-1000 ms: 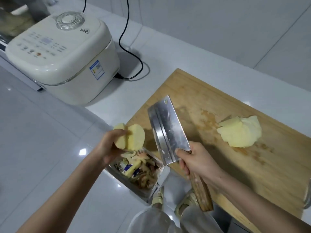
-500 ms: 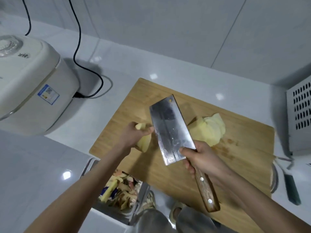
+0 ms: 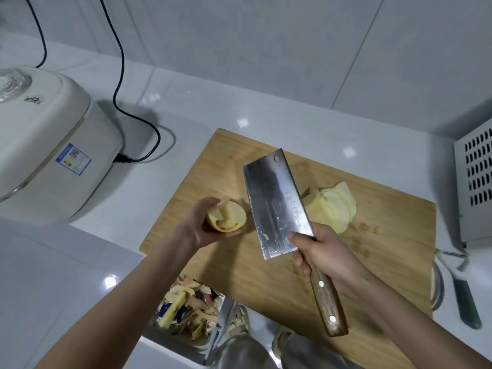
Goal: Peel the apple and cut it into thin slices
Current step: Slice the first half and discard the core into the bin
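My left hand (image 3: 205, 227) cups a peeled apple half (image 3: 229, 217), cored side up, just above the left part of the wooden cutting board (image 3: 239, 267). My right hand (image 3: 324, 251) grips the wooden handle of a steel cleaver (image 3: 274, 201), whose blade is raised flat over the board between the apple half and a fanned pile of thin apple slices (image 3: 330, 206). The pile lies on the board's right-centre, partly hidden behind the blade.
A cream rice cooker (image 3: 45, 145) with a black cord (image 3: 119, 83) stands at the left on the white counter. A bin of apple peels (image 3: 189, 307) sits below the board's near edge. A peeler (image 3: 463, 286) and a white vented appliance (image 3: 476, 182) are at the right.
My left hand carried the apple half from above the peel bin onto the board area and turned its cut side up. The cleaver stayed raised in my right hand; the view shifted right.
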Action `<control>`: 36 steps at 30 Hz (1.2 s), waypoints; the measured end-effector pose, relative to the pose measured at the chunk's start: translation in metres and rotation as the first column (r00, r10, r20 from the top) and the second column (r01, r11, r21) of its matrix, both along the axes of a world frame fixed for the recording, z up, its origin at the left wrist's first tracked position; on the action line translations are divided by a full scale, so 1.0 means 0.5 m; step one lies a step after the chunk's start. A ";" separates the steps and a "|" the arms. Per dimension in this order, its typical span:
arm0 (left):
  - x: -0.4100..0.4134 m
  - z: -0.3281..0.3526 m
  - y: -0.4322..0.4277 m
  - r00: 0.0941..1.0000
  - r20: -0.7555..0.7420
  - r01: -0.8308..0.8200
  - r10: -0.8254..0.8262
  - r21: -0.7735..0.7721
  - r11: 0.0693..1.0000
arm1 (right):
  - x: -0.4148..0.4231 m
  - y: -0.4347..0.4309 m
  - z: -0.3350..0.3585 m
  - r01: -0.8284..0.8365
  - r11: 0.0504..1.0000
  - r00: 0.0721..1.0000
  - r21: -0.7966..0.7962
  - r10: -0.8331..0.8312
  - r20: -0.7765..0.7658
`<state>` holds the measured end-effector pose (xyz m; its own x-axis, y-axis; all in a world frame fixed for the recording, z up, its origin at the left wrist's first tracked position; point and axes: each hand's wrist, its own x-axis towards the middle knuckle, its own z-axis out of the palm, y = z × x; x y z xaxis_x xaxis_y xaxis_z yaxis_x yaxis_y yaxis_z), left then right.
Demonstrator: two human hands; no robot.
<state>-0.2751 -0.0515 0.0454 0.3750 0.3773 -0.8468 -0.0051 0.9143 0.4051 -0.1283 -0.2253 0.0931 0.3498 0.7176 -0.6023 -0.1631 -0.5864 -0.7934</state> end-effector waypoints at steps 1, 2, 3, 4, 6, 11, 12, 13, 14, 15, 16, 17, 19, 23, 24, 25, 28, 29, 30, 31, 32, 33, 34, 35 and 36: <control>0.008 -0.004 -0.009 0.991 -0.129 0.071 -0.045 0.206 0.976 | 0.001 -0.001 0.000 0.011 1.000 1.000 -0.002 -0.011 0.002; 0.015 -0.010 -0.019 0.950 -0.304 0.207 -0.070 0.444 0.872 | 0.004 -0.002 -0.001 0.022 1.000 1.000 -0.006 -0.022 0.007; 0.020 -0.020 -0.026 0.880 -0.472 0.387 -0.056 0.641 0.663 | 0.006 -0.004 -0.001 0.031 0.999 0.999 -0.009 -0.031 0.011; 0.024 -0.035 -0.028 0.802 -0.598 0.555 -0.012 0.736 0.387 | 0.009 -0.005 -0.001 0.042 0.999 0.999 -0.012 -0.042 0.014; 0.033 -0.064 -0.029 0.656 -0.753 0.755 0.044 0.654 -0.047 | 0.013 -0.008 -0.001 0.065 0.998 0.998 -0.020 -0.064 0.025; 0.065 -0.109 -0.064 0.167 -0.977 0.918 0.131 0.106 -0.381 | 0.019 -0.022 -0.015 0.062 0.998 0.990 -0.016 -0.059 0.129; 0.064 -0.112 -0.068 0.154 -0.984 0.922 0.094 0.109 -0.372 | 0.021 -0.027 -0.022 0.041 0.999 0.985 -0.013 -0.038 0.170; 0.060 -0.112 -0.069 0.176 -0.983 0.928 0.046 0.150 -0.342 | 0.022 -0.032 -0.030 0.015 1.000 0.976 -0.016 -0.011 0.217; 0.054 -0.111 -0.066 0.217 -0.976 0.934 -0.009 0.210 -0.287 | 0.024 -0.037 -0.040 -0.014 0.999 0.962 -0.031 0.022 0.272; 0.047 -0.108 -0.061 0.268 -0.962 0.937 -0.056 0.274 -0.217 | 0.024 -0.042 -0.049 -0.041 0.998 0.941 -0.057 0.058 0.333; 0.042 -0.106 -0.054 0.311 -0.946 0.935 -0.089 0.322 -0.147 | 0.024 -0.046 -0.056 -0.066 0.994 0.913 -0.086 0.095 0.398; 0.038 -0.104 -0.048 0.337 -0.936 0.933 -0.105 0.347 -0.097 | 0.024 -0.049 -0.061 -0.091 0.990 0.872 -0.111 0.133 0.472; 0.034 -0.100 -0.043 0.332 -0.936 0.938 -0.118 0.341 -0.064 | 0.021 -0.050 -0.067 -0.153 0.976 0.768 -0.158 0.218 0.602; 0.029 -0.094 -0.048 0.305 -0.945 0.943 -0.118 0.317 -0.101 | 0.012 -0.041 -0.069 -0.234 0.943 0.598 -0.238 0.332 0.730; 0.024 -0.094 -0.050 0.297 -0.946 0.944 -0.134 0.312 -0.108 | 0.012 -0.039 -0.075 -0.252 0.936 0.570 -0.246 0.349 0.744; 0.019 -0.093 -0.053 0.289 -0.946 0.945 -0.147 0.307 -0.117 | 0.012 -0.038 -0.079 -0.271 0.928 0.549 -0.254 0.366 0.751; -0.004 -0.091 -0.060 0.300 -0.945 0.940 -0.134 0.316 -0.127 | 0.009 -0.032 -0.091 -0.315 0.911 0.520 -0.267 0.401 0.754; -0.010 -0.089 -0.062 0.307 -0.944 0.938 -0.123 0.322 -0.130 | 0.006 -0.030 -0.094 -0.326 0.908 0.517 -0.263 0.405 0.755; -0.016 -0.088 -0.064 0.311 -0.943 0.936 -0.115 0.325 -0.133 | 0.002 -0.027 -0.095 -0.340 0.903 0.505 -0.262 0.411 0.759; -0.020 -0.086 -0.066 0.312 -0.944 0.936 -0.110 0.325 -0.134 | -0.002 -0.024 -0.096 -0.358 0.895 0.489 -0.267 0.423 0.763; -0.025 -0.087 -0.068 0.312 -0.944 0.936 -0.106 0.324 -0.135 | -0.004 -0.022 -0.097 -0.374 0.888 0.479 -0.268 0.432 0.764; -0.030 -0.088 -0.068 0.309 -0.946 0.936 -0.099 0.320 -0.144 | -0.006 -0.020 -0.099 -0.388 0.883 0.478 -0.264 0.437 0.761; -0.035 -0.092 -0.068 0.306 -0.947 0.933 -0.096 0.319 -0.167 | -0.007 -0.019 -0.102 -0.397 0.882 0.484 -0.253 0.436 0.759; -0.041 -0.095 -0.066 0.304 -0.948 0.923 -0.097 0.318 -0.215 | -0.006 -0.018 -0.105 -0.403 0.882 0.491 -0.244 0.434 0.756; -0.044 -0.101 -0.063 0.295 -0.948 0.906 -0.122 0.318 -0.279 | -0.004 -0.017 -0.109 -0.406 0.883 0.500 -0.235 0.430 0.752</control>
<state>-0.2972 -0.0832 -0.0049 0.7092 0.6557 -0.2591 0.7042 -0.6404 0.3067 -0.1304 -0.2338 0.0387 0.3448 0.8971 -0.2763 0.7636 -0.4393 -0.4732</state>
